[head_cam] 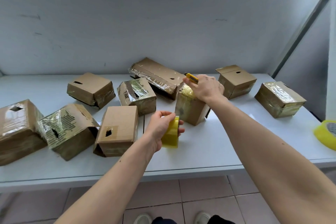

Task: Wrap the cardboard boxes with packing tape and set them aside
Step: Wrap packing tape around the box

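Note:
A small cardboard box (189, 109) stands upright mid-table, its top covered in yellowish tape. My right hand (207, 88) rests on its top and grips a yellow utility knife (192, 78). My left hand (161, 129) holds a roll of yellowish packing tape (171, 133) just left of the box, with a strip of tape running from the roll to the box's side.
Several other cardboard boxes lie on the white table (209, 151), some tape-wrapped: a plain one (118, 129) beside my left hand, wrapped ones at far right (280, 99) and left (67, 129). A second tape roll (326, 133) sits at the right edge. A wall rises behind.

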### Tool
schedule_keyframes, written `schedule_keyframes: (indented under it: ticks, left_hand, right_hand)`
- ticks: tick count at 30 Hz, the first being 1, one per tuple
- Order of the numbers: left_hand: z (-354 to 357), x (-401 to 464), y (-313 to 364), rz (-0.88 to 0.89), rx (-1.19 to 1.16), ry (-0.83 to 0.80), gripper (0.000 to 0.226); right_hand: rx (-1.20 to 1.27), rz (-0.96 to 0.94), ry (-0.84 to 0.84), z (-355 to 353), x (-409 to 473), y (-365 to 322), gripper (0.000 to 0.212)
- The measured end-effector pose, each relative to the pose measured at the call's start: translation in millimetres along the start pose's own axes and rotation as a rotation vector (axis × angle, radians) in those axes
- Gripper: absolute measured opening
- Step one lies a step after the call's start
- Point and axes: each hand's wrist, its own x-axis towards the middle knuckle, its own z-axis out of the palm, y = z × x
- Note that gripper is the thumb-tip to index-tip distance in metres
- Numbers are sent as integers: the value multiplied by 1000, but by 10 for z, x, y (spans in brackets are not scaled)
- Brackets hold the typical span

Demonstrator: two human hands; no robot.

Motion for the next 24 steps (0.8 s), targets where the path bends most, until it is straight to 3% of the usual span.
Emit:
schedule_keyframes:
  ticks: [3,6,12,17,20,24]
  left_hand:
    - [2,-52,-4,1,5,-9,10]
    - [-6,-116,-18,12,-3,-27,8]
    - [-67,-296,-88,41,-10,-77,5]
    - [-45,-411,-175,46,4,-102,9]
    - [-29,-454,-217,44,20,-110,8]
    - [-6,-473,-271,59,64,-116,7]
  right_hand:
    - [-31,-108,113,-107,-105,94,86]
    - [10,-115,65,-156,-249,143,89]
    - [295,131,155,15,-792,447,41]
    - [278,229,-78,357,-1285,636,27]
    - [303,164,-186,457,-1383,681,10]
    - [518,9,-112,394,-1422,538,8]
